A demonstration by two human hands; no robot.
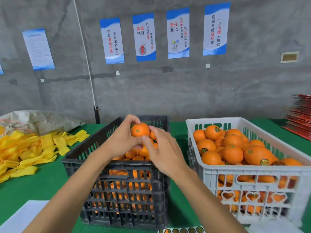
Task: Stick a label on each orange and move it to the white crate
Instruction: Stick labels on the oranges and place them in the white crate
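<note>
Label strip [183, 230] nearest; left hand [125, 137] grips orange [140, 130], right hand [162, 148] fingertips touching it.

Two slatted plastic crates on green-covered table [50, 185]: one black crate [94, 158], one white crate [252, 170]. Two bare hands: left hand [123, 138], right hand [164, 148]. One round orange [140, 130] held. Five blue-white wall posters [144, 37]. Four round labels visible on white-crate oranges [217, 129]. Loose oranges, yellow foam sleeves [30, 152]: too many to count.

One round orange [140, 130], green calyx facing up, sits raised over the black crate [117, 167], left of the heaped white crate [252, 170].
</note>
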